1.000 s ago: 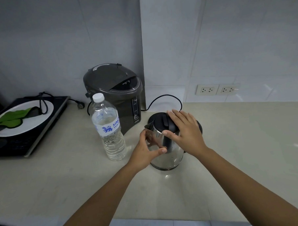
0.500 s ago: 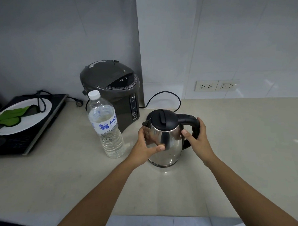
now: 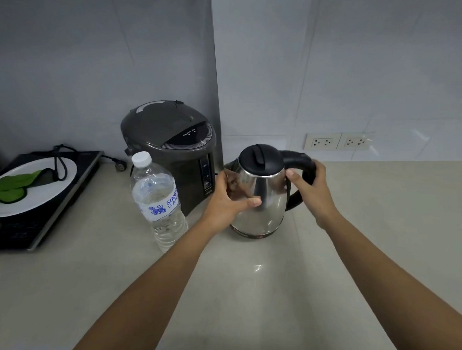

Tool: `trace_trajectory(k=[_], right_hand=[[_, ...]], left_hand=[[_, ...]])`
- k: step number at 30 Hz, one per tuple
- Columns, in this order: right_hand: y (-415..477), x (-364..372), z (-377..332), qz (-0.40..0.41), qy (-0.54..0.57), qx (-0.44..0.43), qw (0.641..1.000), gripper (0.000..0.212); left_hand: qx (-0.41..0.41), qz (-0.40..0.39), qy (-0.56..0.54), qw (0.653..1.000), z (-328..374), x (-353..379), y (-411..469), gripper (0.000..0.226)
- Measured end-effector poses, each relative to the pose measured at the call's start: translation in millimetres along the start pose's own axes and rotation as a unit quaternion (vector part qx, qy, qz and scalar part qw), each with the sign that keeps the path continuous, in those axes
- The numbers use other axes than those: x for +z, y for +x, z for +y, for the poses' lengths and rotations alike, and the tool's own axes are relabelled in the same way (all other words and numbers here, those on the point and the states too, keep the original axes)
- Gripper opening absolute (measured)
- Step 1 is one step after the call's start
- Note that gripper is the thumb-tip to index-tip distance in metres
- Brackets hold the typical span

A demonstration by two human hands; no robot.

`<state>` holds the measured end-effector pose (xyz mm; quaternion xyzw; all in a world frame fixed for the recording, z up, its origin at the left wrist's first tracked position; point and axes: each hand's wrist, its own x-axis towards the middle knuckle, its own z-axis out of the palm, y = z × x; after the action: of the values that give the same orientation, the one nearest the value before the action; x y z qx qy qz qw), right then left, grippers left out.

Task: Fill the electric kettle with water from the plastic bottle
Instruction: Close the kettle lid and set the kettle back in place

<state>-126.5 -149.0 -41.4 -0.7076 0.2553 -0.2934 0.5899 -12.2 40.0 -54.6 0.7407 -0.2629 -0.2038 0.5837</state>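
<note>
A stainless steel electric kettle with a black lid and black handle stands on the counter, lid closed. My left hand wraps the kettle's left side below the spout. My right hand grips the black handle on the right. A clear plastic water bottle with a white cap and blue label stands upright just left of the kettle, cap on, partly full.
A dark grey hot water dispenser stands behind the bottle against the wall. An induction hob at left carries a white plate with green leaves and a cable. Two wall sockets sit behind the kettle. The beige counter extends right.
My right hand left the kettle's lid and moved to the handle, now gripping it. My left hand stays on the kettle's side. The view has shifted slightly.
</note>
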Motion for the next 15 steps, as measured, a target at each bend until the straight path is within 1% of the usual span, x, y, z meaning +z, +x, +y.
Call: trace_trajectory(k=[3,5,7,11,15], right_hand=[[33.1,4.0,-8.2,-0.004,-0.003,0.007,1.000,0.069],[53.6,7.5,-10.6,-0.008,-0.012,0.015,1.000,0.068],[71.7,11.3,-11.1,-0.015,-0.022,0.023,0.999,0.066],[97.2,17.7,-3.1,-0.025,-0.032,0.042,0.998,0.063],[113.3,22.7,9.5,-0.027,-0.038,0.060,0.997,0.060]], left_hand=[[0.005,0.004,-0.017,1.000,8.0,-1.0,27.1,0.071],[-0.007,0.005,-0.030,1.000,5.5,-0.6,45.2,0.079],[-0.015,0.007,-0.046,0.999,2.6,0.4,61.7,0.081],[-0.025,0.010,-0.069,0.997,-5.3,3.0,87.9,0.082],[-0.043,0.016,-0.075,0.996,-20.9,6.4,104.4,0.092]])
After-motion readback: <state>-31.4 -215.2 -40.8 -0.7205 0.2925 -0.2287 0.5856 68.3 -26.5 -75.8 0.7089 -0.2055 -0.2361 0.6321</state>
